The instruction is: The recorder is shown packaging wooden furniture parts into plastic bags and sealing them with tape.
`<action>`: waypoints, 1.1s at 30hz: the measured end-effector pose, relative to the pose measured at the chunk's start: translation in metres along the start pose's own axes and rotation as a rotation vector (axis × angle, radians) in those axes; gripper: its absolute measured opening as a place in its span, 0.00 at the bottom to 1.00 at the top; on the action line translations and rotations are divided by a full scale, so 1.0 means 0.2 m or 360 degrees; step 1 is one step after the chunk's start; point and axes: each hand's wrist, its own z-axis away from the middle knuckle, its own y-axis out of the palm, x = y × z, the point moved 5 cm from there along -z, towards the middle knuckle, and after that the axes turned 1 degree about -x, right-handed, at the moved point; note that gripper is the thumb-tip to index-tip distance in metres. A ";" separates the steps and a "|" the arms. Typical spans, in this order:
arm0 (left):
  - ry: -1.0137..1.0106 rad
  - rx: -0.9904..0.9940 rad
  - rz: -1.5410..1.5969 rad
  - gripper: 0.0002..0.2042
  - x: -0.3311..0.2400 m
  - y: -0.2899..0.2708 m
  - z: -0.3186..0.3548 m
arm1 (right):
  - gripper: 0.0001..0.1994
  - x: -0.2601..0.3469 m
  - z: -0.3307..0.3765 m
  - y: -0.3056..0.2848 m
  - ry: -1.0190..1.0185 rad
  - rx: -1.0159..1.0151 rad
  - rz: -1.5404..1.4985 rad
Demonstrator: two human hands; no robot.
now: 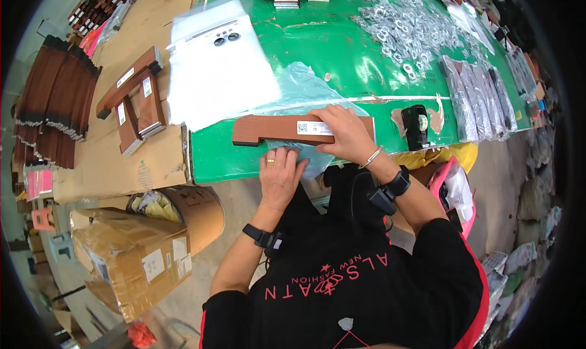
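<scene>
A brown wooden piece (268, 128), stepped along its near edge and bearing a white label, lies across the front of the green table. My right hand (347, 132) is closed over its right part, the fingers on top. Beneath the wooden piece spreads a thin, translucent bluish plastic bag (305, 83), which shows on both its far and near sides. My left hand (281, 175) is at the table's front edge, just below the wooden piece. Its fingers are bent and closed at the near edge of the plastic, the tips partly hidden.
Clear plastic bags (213, 74) lie stacked at left, near labelled wooden pieces (146, 101) on cardboard. Dark wooden pieces (55, 98) are piled farther left. A black tape dispenser (416, 127), wrapped pieces (476, 101) and loose metal parts (409, 34) are at right. A carton (134, 257) stands below.
</scene>
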 end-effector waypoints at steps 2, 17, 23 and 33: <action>0.0034 -0.0043 0.0020 0.16 -0.01 0.00 -0.01 | 0.37 -0.01 0.00 0.02 0.0010 -0.0039 -0.0035; 0.0419 0.0105 0.0210 0.15 -0.05 -0.04 0.04 | 0.37 0.01 -0.06 -0.01 -0.0134 0.0075 -0.0024; 0.0410 0.0052 0.0259 0.09 -0.07 -0.06 0.03 | 0.36 -0.02 -0.09 0.00 -0.0239 0.0065 0.0012; 0.0377 0.0044 0.0327 0.10 -0.07 -0.07 0.04 | 0.36 -0.08 -0.11 0.05 -0.0228 0.0165 -0.0076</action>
